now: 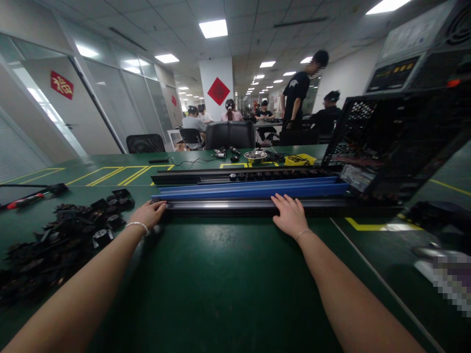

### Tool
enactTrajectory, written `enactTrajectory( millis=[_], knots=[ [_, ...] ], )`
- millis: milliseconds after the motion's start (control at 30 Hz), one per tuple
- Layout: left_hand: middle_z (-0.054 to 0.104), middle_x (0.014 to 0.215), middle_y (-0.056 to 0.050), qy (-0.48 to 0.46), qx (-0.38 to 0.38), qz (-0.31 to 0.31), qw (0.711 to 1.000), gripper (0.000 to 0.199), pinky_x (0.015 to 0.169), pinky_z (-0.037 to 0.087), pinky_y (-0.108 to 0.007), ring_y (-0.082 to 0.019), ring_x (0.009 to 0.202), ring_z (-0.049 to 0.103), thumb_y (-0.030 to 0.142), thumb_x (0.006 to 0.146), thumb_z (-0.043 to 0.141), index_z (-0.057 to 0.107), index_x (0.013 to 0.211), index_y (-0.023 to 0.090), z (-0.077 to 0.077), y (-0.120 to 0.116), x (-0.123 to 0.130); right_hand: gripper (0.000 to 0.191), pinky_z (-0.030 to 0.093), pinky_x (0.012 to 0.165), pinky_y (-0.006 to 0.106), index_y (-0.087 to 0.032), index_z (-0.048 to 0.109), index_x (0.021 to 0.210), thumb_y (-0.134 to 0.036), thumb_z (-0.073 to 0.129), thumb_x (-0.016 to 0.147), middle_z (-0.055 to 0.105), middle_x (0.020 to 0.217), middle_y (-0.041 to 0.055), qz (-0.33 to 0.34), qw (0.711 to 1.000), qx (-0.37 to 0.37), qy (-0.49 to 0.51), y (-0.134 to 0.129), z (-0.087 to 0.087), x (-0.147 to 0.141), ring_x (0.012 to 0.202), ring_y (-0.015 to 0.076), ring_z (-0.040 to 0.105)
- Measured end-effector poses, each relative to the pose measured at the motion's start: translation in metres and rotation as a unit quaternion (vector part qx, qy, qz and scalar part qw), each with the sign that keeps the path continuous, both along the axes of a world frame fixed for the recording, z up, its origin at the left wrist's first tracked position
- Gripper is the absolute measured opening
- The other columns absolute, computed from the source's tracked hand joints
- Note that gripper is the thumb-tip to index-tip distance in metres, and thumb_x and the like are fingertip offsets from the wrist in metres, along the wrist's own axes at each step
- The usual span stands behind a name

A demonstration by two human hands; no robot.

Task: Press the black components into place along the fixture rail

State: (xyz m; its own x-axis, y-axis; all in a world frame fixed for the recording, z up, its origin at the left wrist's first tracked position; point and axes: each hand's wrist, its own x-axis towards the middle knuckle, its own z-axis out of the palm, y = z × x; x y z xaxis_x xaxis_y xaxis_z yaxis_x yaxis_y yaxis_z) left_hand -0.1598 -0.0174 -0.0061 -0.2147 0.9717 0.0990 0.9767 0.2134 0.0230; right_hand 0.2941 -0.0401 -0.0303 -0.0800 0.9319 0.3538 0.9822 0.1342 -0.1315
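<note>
A long black rail (221, 205) with a shiny top lies crosswise on the green table. At its left end, my left hand (147, 214) has its fingers closed on the rail, with the fingertips partly hidden. Farther right along the same rail rests my right hand (290, 215), fingers stretched and slightly apart over the top. Just behind runs a blue rail (250, 189). Beyond that is another black rail (180, 175), with a row of small dark parts (257, 175) along it.
To the left lies a heap of small black parts (55, 245), with a red-handled tool (27, 200) behind. An open computer case (397, 137) stands at the right. A metal bowl (255, 156), a yellow tray (300, 160) and cables sit at the back. People are beyond the table.
</note>
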Motion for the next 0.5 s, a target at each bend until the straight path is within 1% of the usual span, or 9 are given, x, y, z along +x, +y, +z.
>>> enactTrajectory(
  millis=[133,333,500],
  knots=[
    [0.048,0.132,-0.006,-0.016,0.006,0.008,1.000,0.057,0.095,0.038,-0.037,-0.026,0.117,0.047,0.053,0.084,0.018,0.049,0.127,0.031,-0.001,0.000,-0.006,0.063,0.016,0.106,0.045,-0.023,0.043,0.130,-0.021,0.045,0.068,0.039,0.139,0.0000,-0.001,1.000,0.003,0.000,0.001,-0.001,0.000,0.127,0.0231,0.030],
    [0.048,0.131,-0.007,-0.029,0.006,0.015,0.999,0.056,0.093,0.040,-0.038,-0.028,0.117,0.048,0.050,0.085,0.019,0.050,0.125,0.029,0.002,0.000,-0.013,0.062,0.017,0.107,0.045,-0.023,0.043,0.131,-0.022,0.045,0.068,0.038,0.140,0.0000,-0.002,1.000,-0.003,-0.001,0.000,0.000,0.000,0.128,0.0227,0.030],
    [0.048,0.130,-0.011,-0.031,-0.003,0.027,0.999,0.059,0.091,0.041,-0.040,-0.028,0.114,0.050,0.051,0.085,0.014,0.048,0.128,0.028,0.003,0.001,-0.021,0.062,0.018,0.107,0.045,-0.024,0.042,0.131,-0.022,0.045,0.069,0.038,0.140,0.0001,-0.002,1.000,-0.001,-0.002,0.000,0.000,0.001,0.128,0.0226,0.029]
  ],
)
